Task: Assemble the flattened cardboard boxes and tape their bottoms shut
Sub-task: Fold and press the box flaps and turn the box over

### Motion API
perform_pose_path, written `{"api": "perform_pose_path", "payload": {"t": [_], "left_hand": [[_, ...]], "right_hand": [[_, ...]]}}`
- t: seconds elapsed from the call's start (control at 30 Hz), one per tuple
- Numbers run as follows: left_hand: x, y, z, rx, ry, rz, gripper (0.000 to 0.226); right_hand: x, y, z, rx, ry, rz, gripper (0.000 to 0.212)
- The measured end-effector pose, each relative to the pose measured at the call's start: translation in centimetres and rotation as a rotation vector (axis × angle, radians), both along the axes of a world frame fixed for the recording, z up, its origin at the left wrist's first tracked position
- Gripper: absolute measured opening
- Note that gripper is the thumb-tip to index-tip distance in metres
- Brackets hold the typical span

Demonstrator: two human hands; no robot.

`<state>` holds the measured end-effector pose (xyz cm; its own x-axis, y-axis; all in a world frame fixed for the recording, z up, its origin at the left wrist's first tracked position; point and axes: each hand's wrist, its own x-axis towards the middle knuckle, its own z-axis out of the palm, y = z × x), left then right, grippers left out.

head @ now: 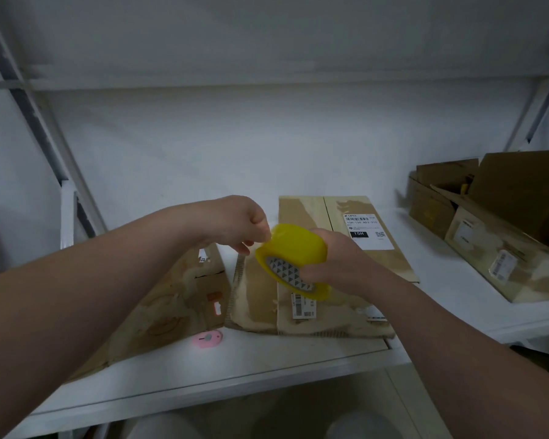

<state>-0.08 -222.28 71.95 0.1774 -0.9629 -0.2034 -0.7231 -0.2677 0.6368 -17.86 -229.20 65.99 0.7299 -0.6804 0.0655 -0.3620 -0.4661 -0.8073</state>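
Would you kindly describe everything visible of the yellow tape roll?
The tape roll is wide, glossy, translucent yellow, its core printed with grey-and-white triangles. It is tilted, core opening facing the camera, held above flattened cardboard. The right hand grips it, fingers curled into the core; the left hand pinches its upper edge.

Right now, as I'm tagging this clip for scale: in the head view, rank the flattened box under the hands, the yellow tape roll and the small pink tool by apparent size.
1. flattened box
2. yellow tape roll, held nearer the camera, so somewhat enlarged
3. pink tool, clearly smallest
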Motion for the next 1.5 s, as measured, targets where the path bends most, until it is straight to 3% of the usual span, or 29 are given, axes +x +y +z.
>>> {"api": "perform_pose_path", "payload": {"t": [0.17, 0.33, 0.47, 0.63, 0.83, 0.9, 1.0, 1.07, 1.2, 1.33, 1.5], "left_hand": [[-1.0, -0.1, -0.2, 0.025, 0.142, 0.169, 0.026], [-1.5, -0.2, 1.2, 0.043, 0.334, 0.316, 0.022], [-1.8, 0.0, 1.2, 0.030, 0.325, 0.367, 0.022], [-2.1, -0.1, -0.1, -0.078, 0.308, 0.357, 0.016], [-2.1, -0.5, -1.7, -0.198, 0.182, 0.328, 0.020], [-2.4, -0.7, -2.4, -0.249, 0.117, 0.335, 0.020], [-2.2, -1.0, -3.2, -0.306, 0.101, 0.378, 0.027], [-1.8, -1.1, -3.5, -0.314, 0.157, 0.412, 0.031], [-1.6, -1.4, -3.9, -0.341, 0.175, 0.430, 0.034], [-1.8, -1.7, -3.5, -0.437, -0.082, 0.418, 0.031], [-1.4, -2.1, -1.7, -0.545, -0.010, 0.413, 0.028]], "right_hand": [[0.3, 0.4, 0.0, -0.053, -0.007, -0.046, 0.027], [1.1, 1.3, 0.1, -0.126, 0.036, -0.112, 0.026], [1.6, 2.2, 0.6, -0.213, 0.102, -0.150, 0.020], [2.0, 3.2, 1.1, -0.480, 0.290, -0.200, 0.027], [1.6, 3.0, 1.2, -0.647, 0.294, -0.230, 0.030], [1.3, 2.6, 0.6, -0.593, 0.309, -0.213, 0.044], [0.0, 1.0, -1.2, -0.356, 0.204, -0.124, 0.087], [-0.9, 0.3, -2.8, -0.312, 0.126, -0.115, 0.096], [-1.4, 0.6, -4.8, -0.432, 0.001, -0.179, 0.064], [-0.4, 1.3, -2.4, -0.646, 0.038, -0.145, 0.054], [-0.2, 0.0, 1.1, -0.768, 0.297, -0.106, 0.049]]}}
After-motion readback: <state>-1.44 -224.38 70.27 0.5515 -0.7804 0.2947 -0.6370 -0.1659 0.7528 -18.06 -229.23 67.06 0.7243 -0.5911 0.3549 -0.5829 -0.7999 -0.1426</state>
